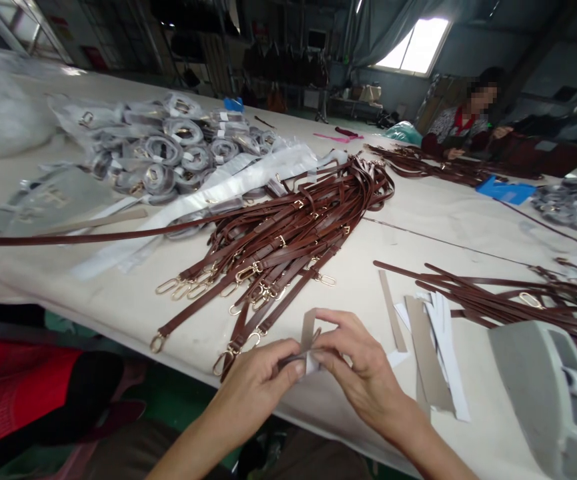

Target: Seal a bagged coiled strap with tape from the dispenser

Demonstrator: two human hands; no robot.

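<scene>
Two hands meet at the near edge of a long cream table. The left hand and the right hand both pinch a small grey paper strip, fingertips closed on its lower end, so the strip stands up between them just above the table edge. Beyond it spreads a heap of brown straps with gold clasps, and farther left lie wrapped coils in clear plastic. Loose paper strips lie to the right beside a grey dispenser. Across the dim workshop, a seated person works under a bright window.
</scene>
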